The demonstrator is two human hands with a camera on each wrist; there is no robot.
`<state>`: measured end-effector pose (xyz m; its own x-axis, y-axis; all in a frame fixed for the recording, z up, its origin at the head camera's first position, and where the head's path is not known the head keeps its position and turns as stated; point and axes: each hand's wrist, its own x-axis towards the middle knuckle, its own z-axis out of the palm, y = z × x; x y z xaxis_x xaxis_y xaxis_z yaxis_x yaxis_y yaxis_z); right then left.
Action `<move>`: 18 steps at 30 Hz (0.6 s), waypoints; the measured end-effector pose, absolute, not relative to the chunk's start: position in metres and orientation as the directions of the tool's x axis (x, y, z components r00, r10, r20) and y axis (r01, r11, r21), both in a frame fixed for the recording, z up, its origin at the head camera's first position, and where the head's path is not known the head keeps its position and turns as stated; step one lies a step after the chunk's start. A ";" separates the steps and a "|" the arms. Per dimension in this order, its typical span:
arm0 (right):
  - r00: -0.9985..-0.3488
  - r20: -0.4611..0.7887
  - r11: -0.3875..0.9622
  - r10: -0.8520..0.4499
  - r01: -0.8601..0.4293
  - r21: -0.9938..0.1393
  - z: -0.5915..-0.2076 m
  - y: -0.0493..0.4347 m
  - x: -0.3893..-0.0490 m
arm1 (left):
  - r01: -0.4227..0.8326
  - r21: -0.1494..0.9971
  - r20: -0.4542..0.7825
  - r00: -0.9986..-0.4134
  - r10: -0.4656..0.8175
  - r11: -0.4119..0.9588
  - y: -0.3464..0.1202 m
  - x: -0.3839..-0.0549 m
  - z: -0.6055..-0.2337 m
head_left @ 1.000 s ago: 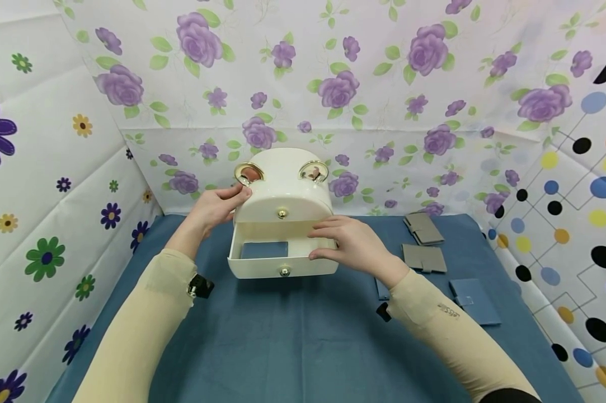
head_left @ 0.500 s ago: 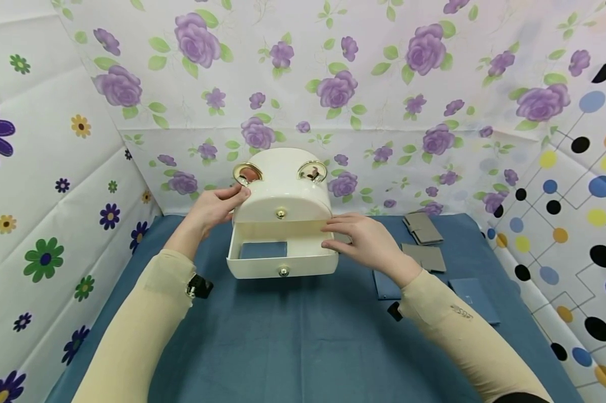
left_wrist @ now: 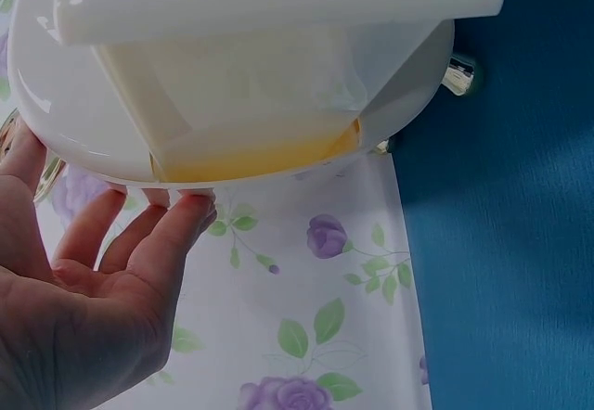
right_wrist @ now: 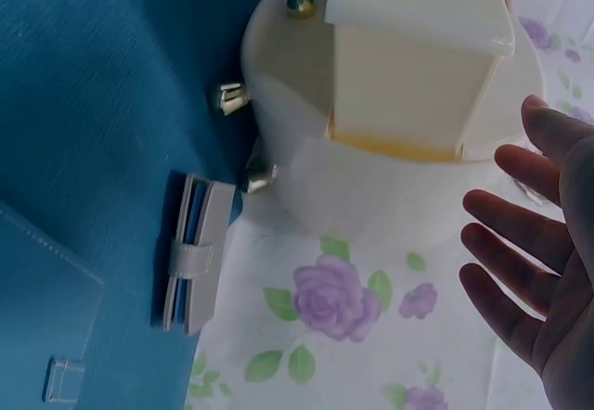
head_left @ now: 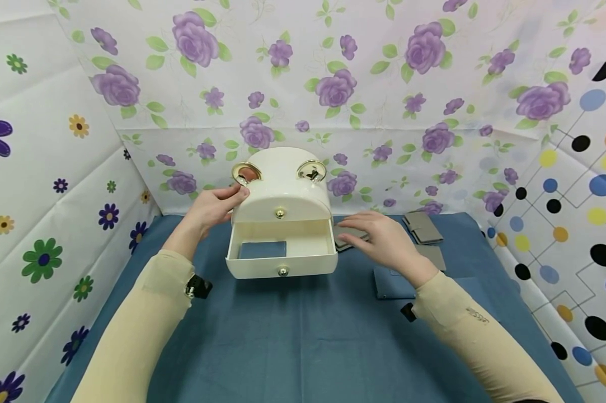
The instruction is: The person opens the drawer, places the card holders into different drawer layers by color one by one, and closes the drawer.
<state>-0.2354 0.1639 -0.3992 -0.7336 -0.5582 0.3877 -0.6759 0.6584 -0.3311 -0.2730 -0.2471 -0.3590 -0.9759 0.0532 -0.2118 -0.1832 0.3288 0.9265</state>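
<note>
The glossy cream dome-topped box [head_left: 287, 187] on blue fabric [head_left: 303, 336], cream drawer [head_left: 310, 267] out, risked tipping if the left hand [head_left: 213, 211] pinching its side slipped, because the right hand [head_left: 385, 238], fingers spread, held nothing.

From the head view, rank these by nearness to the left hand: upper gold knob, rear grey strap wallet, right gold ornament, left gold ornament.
From the left hand:
1. Left gold ornament, just above the fingertips.
2. Upper gold knob, front centre of the white box.
3. Right gold ornament, across the box.
4. Rear grey strap wallet, far right.
</note>
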 end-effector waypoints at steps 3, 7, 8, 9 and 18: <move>-0.740 0.389 0.666 -0.549 -0.669 -0.330 -0.400 0.169 -0.235 | -0.182 0.926 -0.211 -0.976 0.053 0.331 -0.247 -0.273 -0.359; -0.748 0.388 0.675 -0.539 -0.659 -0.332 -0.402 0.174 -0.235 | -0.181 0.926 -0.210 -0.976 0.055 0.331 -0.247 -0.273 -0.359; -0.749 0.387 0.676 -0.537 -0.657 -0.334 -0.402 0.175 -0.235 | -0.180 0.926 -0.210 -0.976 0.055 0.331 -0.247 -0.273 -0.359; -0.751 0.385 0.678 -0.536 -0.655 -0.333 -0.402 0.176 -0.235 | -0.180 0.927 -0.209 -0.976 0.055 0.330 -0.247 -0.273 -0.359; -0.779 0.352 0.706 -0.518 -0.622 -0.338 -0.408 0.188 -0.234 | -0.178 0.927 -0.206 -0.977 0.051 0.331 -0.247 -0.273 -0.359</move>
